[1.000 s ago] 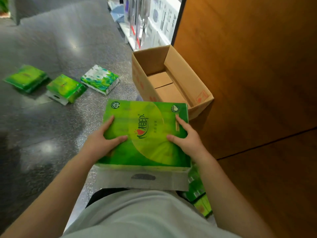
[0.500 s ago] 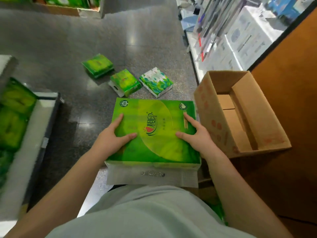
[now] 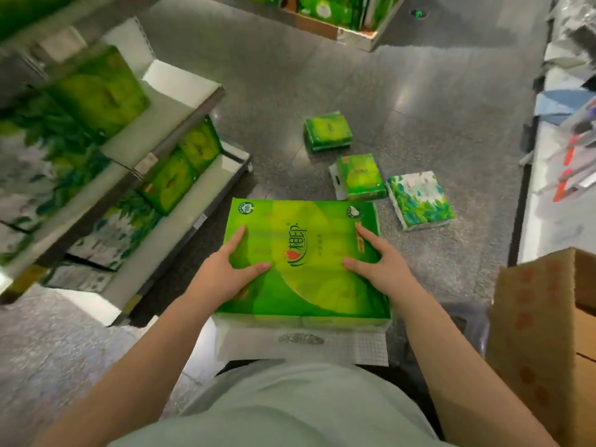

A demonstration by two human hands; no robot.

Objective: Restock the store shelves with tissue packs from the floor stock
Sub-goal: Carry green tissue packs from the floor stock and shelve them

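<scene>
Bright overhead light glares off the floor (image 3: 403,101); left edge blurred.

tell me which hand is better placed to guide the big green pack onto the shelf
Left, probably. The left hand grips the big green pack on the side facing the shelf; the right hand holds the far side, toward the cardboard box.

left hand (image 3: 225,275) + right hand (image 3: 380,266) | hold green tissue pack (image 3: 303,262) | above floor (image 3: 322,85)
</scene>
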